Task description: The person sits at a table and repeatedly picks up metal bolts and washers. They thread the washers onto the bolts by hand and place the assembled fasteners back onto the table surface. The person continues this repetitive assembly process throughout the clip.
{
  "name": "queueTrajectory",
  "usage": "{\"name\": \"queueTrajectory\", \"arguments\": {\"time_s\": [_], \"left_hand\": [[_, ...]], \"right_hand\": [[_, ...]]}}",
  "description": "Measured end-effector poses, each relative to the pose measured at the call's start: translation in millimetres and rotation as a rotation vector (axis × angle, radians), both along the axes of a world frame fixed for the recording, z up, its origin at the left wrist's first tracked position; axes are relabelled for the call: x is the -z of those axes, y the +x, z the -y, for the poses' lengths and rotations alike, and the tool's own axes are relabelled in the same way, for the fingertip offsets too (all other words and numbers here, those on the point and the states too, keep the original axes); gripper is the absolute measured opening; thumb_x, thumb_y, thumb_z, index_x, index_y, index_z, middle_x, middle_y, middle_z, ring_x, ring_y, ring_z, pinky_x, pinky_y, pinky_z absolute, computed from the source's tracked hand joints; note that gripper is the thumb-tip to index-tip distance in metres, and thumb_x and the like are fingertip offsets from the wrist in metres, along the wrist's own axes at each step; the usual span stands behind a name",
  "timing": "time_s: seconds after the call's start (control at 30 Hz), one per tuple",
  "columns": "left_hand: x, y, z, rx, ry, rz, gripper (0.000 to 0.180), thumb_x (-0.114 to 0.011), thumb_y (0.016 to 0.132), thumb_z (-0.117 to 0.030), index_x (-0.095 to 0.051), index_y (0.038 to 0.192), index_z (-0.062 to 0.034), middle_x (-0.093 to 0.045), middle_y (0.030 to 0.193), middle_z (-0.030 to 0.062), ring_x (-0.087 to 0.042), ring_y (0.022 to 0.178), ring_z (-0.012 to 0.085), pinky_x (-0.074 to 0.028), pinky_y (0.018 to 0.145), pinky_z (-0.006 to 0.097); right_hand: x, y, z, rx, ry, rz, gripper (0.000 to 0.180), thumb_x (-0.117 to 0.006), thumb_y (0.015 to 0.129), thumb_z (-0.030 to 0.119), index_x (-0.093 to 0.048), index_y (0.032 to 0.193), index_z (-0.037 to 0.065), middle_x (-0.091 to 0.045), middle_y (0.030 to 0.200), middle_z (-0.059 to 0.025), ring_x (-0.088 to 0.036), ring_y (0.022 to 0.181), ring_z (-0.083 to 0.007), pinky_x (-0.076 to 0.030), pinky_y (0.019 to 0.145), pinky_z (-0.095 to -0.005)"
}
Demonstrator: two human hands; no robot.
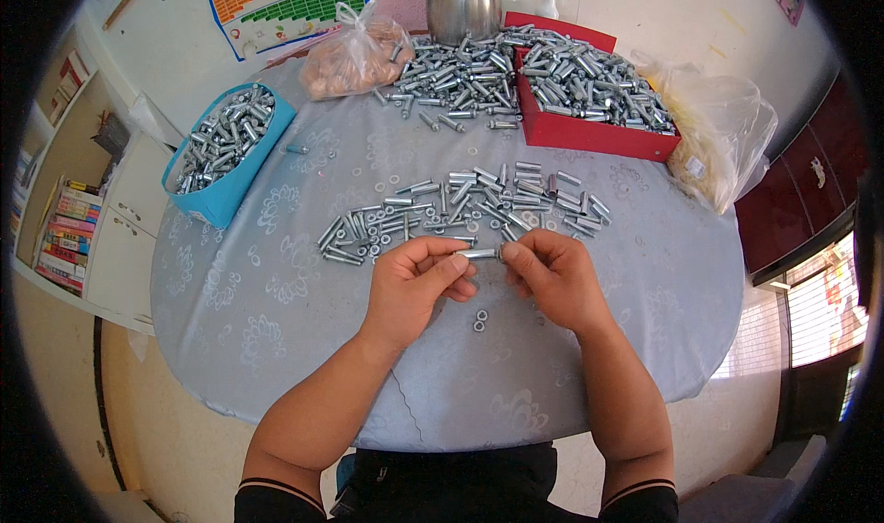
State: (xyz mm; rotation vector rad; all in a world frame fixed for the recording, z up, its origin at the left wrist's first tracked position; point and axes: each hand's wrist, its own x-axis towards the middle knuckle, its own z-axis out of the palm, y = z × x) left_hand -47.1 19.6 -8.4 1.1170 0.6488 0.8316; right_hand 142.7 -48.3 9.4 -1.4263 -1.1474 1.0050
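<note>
Left hand [416,279] and right hand [549,274]: both pinched on one metal bolt [481,254], held level between fingertips above the grey tablecloth [276,284]. Loose nut [480,319] on cloth just below. Spread of bolts and nuts [460,208] just beyond the hands. Farther back: blue tray [230,191] of bolts at left, red tray [589,132] heaped with bolts, steel pot [463,5], plastic bags [354,58] either side.

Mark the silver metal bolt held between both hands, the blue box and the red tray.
Silver metal bolt [481,254], head view, mid-shaft.
Blue box [241,175], head view, right wall.
Red tray [589,138], head view, front wall.
</note>
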Motion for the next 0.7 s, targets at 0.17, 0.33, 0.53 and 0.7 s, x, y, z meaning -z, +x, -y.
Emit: {"name": "queueTrajectory", "arguments": {"time_s": [0.17,0.33,0.53,0.7], "left_hand": [[1.8,0.7,-0.4,0.004,0.007,0.015,0.020,-0.061,0.091,-0.007,-0.063,0.109,0.0020,-0.068,0.087,0.0112,-0.068,0.070,0.0170,-0.059,0.063,0.028],[-1.5,0.2,0.7,-0.003,0.006,0.007,0.020,-0.060,0.091,-0.007,-0.063,0.109,0.0018,-0.068,0.087,0.0111,-0.068,0.070,0.0163,-0.059,0.063,0.028],[-0.2,-0.9,0.0,-0.006,0.002,0.013,0.019,-0.060,0.091,-0.007,-0.063,0.109,0.0015,-0.068,0.087,0.0111,-0.068,0.070,0.0164,-0.059,0.063,0.028],[0.4,0.0,-0.2,-0.005,0.003,0.023,0.019,-0.060,0.091,-0.007,-0.063,0.108,0.0015,-0.068,0.087,0.0110,-0.068,0.070,0.0167,-0.059,0.063,0.028]], "right_hand": [[4.3,-2.1,0.2,-0.024,0.137,-0.009,0.013,-0.069,0.087,0.009,-0.064,0.094,0.000,-0.060,0.076,0.0010,-0.053,0.068,-0.0060,-0.044,0.061,-0.0212],[1.8,-0.8,0.0,-0.014,0.046,-0.040,0.014,-0.069,0.087,0.008,-0.064,0.097,0.000,-0.062,0.080,0.0001,-0.053,0.069,-0.0059,-0.045,0.062,-0.0215],[1.7,4.2,0.2,-0.012,-0.036,-0.004,0.014,-0.069,0.087,0.009,-0.064,0.097,0.000,-0.061,0.080,0.0003,-0.053,0.069,-0.0059,-0.045,0.062,-0.0215],[4.3,-3.0,-0.8,-0.031,0.085,-0.026,0.017,-0.067,0.090,0.013,-0.063,0.099,-0.001,-0.061,0.080,-0.0002,-0.053,0.069,-0.0065,-0.045,0.062,-0.0217]]}}
